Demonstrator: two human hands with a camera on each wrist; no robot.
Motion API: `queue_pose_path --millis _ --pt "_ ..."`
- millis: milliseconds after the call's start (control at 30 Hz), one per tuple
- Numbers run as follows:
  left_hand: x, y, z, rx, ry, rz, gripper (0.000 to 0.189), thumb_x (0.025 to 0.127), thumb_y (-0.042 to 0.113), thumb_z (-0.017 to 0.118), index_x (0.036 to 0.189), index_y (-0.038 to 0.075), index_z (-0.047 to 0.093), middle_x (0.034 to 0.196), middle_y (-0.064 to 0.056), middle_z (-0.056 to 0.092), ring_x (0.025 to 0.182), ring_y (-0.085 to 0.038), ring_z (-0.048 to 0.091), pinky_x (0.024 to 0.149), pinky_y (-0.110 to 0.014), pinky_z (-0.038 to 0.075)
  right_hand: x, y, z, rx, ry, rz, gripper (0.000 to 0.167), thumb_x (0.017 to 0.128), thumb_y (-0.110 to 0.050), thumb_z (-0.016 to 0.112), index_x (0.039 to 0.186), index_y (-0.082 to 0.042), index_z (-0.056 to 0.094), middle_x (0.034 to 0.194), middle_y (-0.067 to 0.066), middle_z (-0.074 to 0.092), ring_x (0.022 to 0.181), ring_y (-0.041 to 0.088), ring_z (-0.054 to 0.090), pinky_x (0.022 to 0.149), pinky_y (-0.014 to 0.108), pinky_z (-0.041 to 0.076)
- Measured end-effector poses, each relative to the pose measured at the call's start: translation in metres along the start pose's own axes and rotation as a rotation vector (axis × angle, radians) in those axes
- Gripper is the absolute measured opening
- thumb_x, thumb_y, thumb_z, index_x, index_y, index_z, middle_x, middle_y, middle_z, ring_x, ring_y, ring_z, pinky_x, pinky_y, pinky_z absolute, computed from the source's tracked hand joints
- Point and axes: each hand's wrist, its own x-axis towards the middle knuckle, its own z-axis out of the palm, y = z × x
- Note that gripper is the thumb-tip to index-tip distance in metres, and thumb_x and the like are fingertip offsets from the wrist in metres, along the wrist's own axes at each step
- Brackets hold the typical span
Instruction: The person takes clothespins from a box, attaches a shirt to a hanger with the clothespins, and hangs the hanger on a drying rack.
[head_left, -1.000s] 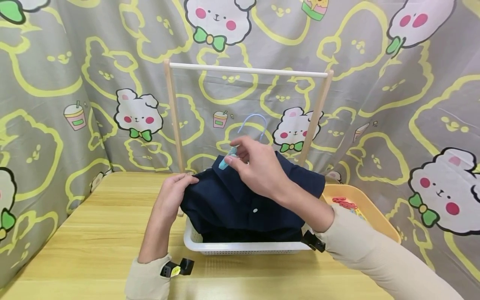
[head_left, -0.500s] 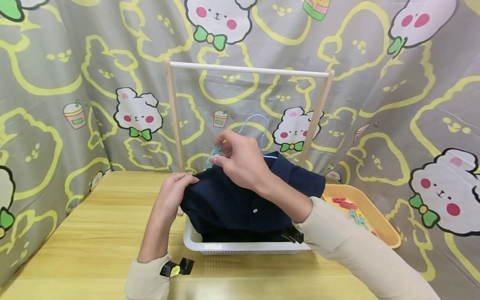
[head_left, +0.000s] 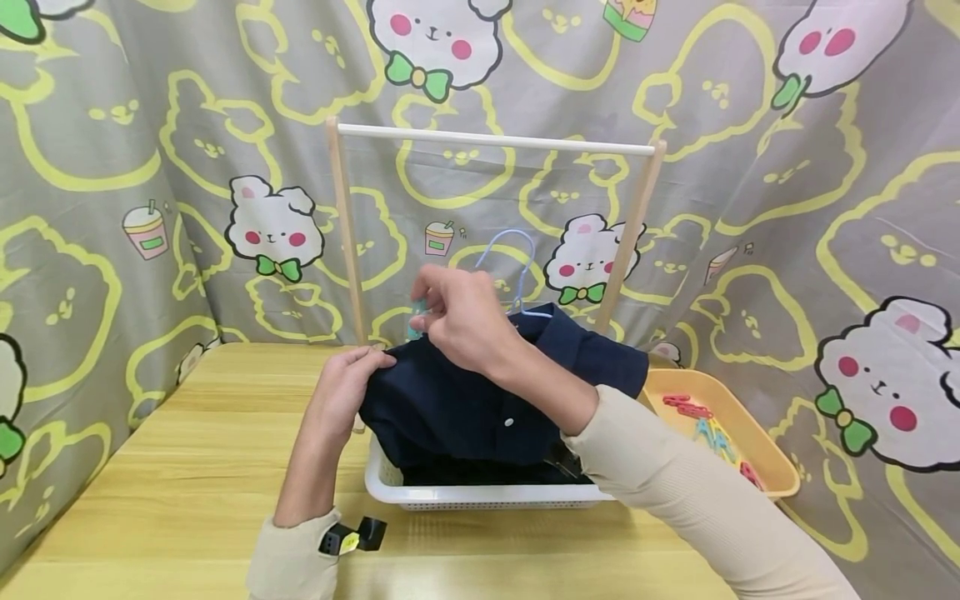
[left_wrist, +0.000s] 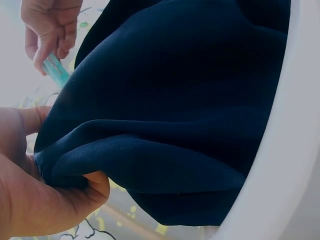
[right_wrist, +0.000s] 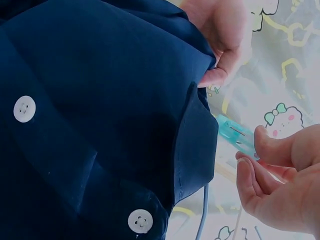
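A dark navy shirt (head_left: 450, 408) with white buttons sits over a white basket (head_left: 495, 493), on a light blue hanger (head_left: 522, 279) whose hook rises above the collar. My left hand (head_left: 341, 387) grips the shirt's left shoulder; in the left wrist view the cloth bunches between thumb and fingers. Between thumb and fingers my right hand (head_left: 468, 321) pinches a light blue clothespin (right_wrist: 237, 136) just above the shoulder edge, beside the collar. In the right wrist view the clothespin's tip lies at the collar's edge; whether it bites the cloth I cannot tell.
Behind the basket stands a wooden rack with a white rod (head_left: 495, 140). To the right, an orange tray (head_left: 780, 467) holds several red, blue and yellow clothespins (head_left: 693, 410). A patterned curtain (head_left: 285, 150) hangs around the wooden table (head_left: 187, 467).
My right hand has moved left with the clothespin, from in front of the collar to the left shoulder, uncovering the hanger's neck. The left hand keeps its hold on the shirt.
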Motion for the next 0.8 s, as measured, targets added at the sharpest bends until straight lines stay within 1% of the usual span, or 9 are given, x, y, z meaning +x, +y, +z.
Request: queue_pose_path --millis 133,267,367,567,667,800 --pt "0.001 0.000 0.000 0.010 0.003 0.003 0.025 0.096 0.019 0.061 0.078 0.003 0.068 0.081 0.000 0.059 0.093 -0.024 0.056 0.083 -0.027 0.049 0.001 -0.001 0.002 -0.008 -0.020 0.000 0.016 0.086 0.005 0.067 0.095 -0.008 0.068 0.088 0.004 0.074 0.082 0.016 0.068 0.073 0.029 0.055" --pt "0.001 0.000 -0.001 0.016 0.001 0.001 0.025 0.097 0.018 0.059 0.084 0.001 0.070 0.086 -0.001 0.062 0.097 -0.024 0.056 0.086 -0.027 0.048 0.002 -0.001 0.004 -0.019 -0.025 -0.011 0.021 0.083 0.011 0.063 0.090 -0.009 0.067 0.084 0.002 0.073 0.081 0.016 0.068 0.068 0.026 0.052" --pt "0.001 0.000 -0.001 0.018 0.001 -0.006 0.025 0.097 0.018 0.058 0.086 0.000 0.071 0.090 -0.001 0.063 0.100 -0.023 0.056 0.088 -0.027 0.048 0.004 0.000 0.007 -0.043 -0.030 -0.016 0.024 0.081 0.012 0.064 0.087 -0.010 0.066 0.083 0.002 0.072 0.079 0.016 0.067 0.067 0.024 0.050" --pt "0.000 0.000 -0.001 0.013 0.007 -0.015 0.024 0.096 0.017 0.059 0.081 0.003 0.072 0.087 0.000 0.063 0.099 -0.024 0.056 0.087 -0.027 0.048 0.004 0.000 0.010 -0.060 -0.063 -0.005 0.025 0.081 0.015 0.061 0.086 -0.009 0.065 0.077 0.002 0.068 0.076 0.017 0.066 0.064 0.024 0.048" --pt "0.000 0.000 0.000 0.003 0.008 -0.015 0.025 0.096 0.017 0.060 0.078 0.004 0.070 0.085 0.000 0.061 0.097 -0.025 0.055 0.086 -0.028 0.048 0.004 0.001 0.011 -0.075 -0.072 -0.003 0.022 0.082 0.013 0.063 0.085 -0.008 0.066 0.074 0.002 0.067 0.075 0.017 0.065 0.064 0.024 0.048" --pt "0.000 0.001 0.002 -0.003 0.007 -0.015 0.025 0.096 0.018 0.060 0.078 0.005 0.071 0.084 0.000 0.061 0.097 -0.025 0.055 0.086 -0.028 0.048 0.005 0.003 0.012 -0.102 -0.081 -0.005 0.019 0.083 0.010 0.066 0.086 -0.009 0.066 0.076 0.001 0.068 0.074 0.017 0.064 0.065 0.024 0.048"
